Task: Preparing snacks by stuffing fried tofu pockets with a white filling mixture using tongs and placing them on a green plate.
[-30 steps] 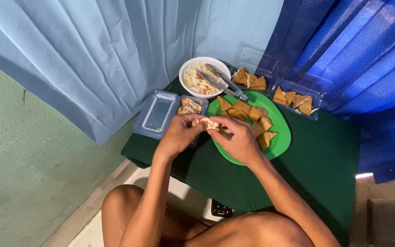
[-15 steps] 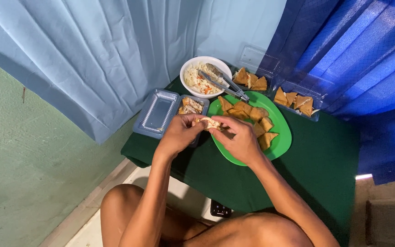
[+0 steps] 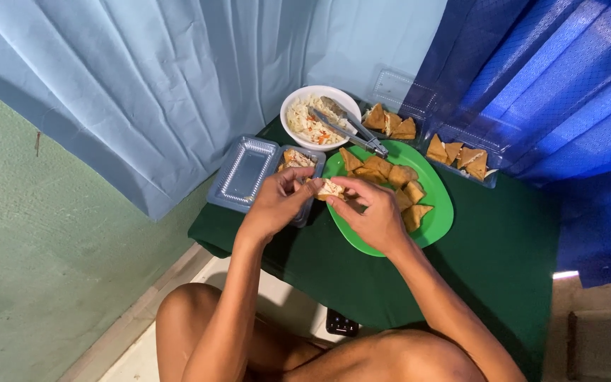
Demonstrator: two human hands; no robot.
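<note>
On the green-draped surface (image 3: 503, 240), a green plate (image 3: 438, 212) of fried tofu triangles sits by a white bowl (image 3: 298, 102) of filling. Left hand (image 3: 277, 201) and right hand (image 3: 369, 212) both pinch one stuffed tofu piece (image 3: 330, 188) between them, above the plate's left rim, equally near each.

Left hand (image 3: 277, 201) and right hand (image 3: 369, 212) cover most of stuffed tofu piece (image 3: 330, 188); filling too small to tell. Green plate (image 3: 438, 212) near rim partly behind right hand. Clear tray (image 3: 245, 173) contents half hidden by left fingers. Knees cut off at bottom edge.
</note>
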